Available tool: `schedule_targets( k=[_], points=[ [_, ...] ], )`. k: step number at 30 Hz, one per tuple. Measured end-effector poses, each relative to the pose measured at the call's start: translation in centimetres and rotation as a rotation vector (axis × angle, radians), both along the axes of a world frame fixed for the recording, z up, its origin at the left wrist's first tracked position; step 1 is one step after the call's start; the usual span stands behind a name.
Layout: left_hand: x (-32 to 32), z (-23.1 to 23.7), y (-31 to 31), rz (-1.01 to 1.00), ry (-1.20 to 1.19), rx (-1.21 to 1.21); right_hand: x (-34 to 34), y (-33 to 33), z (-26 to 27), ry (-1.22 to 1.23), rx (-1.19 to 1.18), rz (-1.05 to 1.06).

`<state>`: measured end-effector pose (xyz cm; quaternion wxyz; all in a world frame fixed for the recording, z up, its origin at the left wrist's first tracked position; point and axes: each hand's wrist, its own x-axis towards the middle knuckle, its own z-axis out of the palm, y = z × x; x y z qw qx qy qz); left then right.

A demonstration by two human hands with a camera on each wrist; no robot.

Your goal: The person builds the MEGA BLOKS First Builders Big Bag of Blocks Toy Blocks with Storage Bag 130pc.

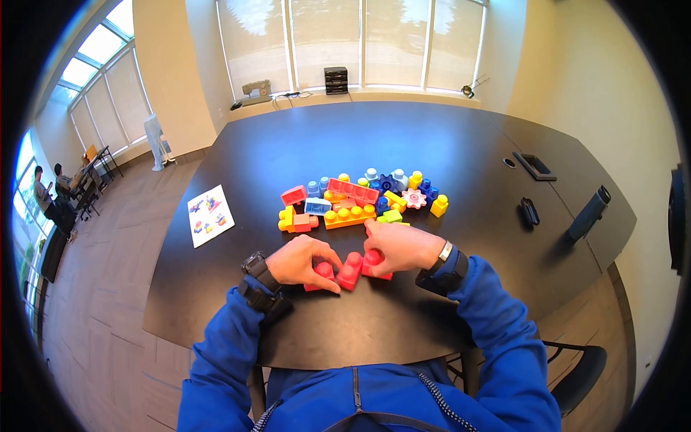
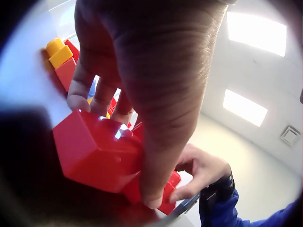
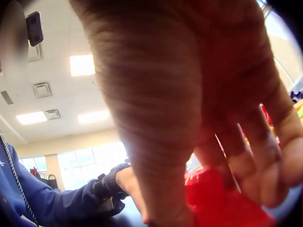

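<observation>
Three red toy building blocks lie in a row on the dark table near its front edge. My left hand (image 1: 299,261) grips the left red block (image 1: 324,270), thumb on the near side and fingers on the far side. In the left wrist view this block (image 2: 78,146) shows large under the palm. My right hand (image 1: 404,247) holds the right red block (image 1: 373,258) between thumb and fingers; the hand partly hides it. Between the two hands the middle red block (image 1: 350,272) sits at a slant, close beside the left thumb and fingertips.
Beyond the hands lies a pile of mixed blocks, with a long orange block (image 1: 350,217), a long red block (image 1: 353,191) and a pink gear (image 1: 414,199). A picture card (image 1: 211,216) is at left. To the right are a black case (image 1: 529,212) and a dark bottle (image 1: 589,214).
</observation>
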<state>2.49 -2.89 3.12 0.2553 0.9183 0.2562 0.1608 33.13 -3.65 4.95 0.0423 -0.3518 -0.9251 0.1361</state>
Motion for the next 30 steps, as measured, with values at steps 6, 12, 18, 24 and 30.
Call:
schedule_targets(
  k=[6, 12, 18, 24, 30],
  points=[
    [-0.4, -0.8, 0.5, 0.022, -0.069, -0.049, 0.7, -0.1, 0.9, -0.08, 0.092, -0.119],
    [0.9, 0.1, -0.7, 0.045, 0.002, 0.042, 0.4, -2.2, 3.2, -0.301, -0.202, -0.086],
    [1.4, -0.4, -0.8, 0.036, -0.004, 0.098, -2.0, -2.9, 2.4, -0.241, -0.017, -0.047],
    [0.6, -0.9, 0.0, 0.141, -0.028, 0.076, -1.1, -0.4, -0.4, -0.086, 0.12, -0.058],
    [0.5, -1.6, 0.6, 0.077, -0.164, 0.154, -1.0, 0.3, 0.0, -0.024, 0.059, -0.029]
  ],
)
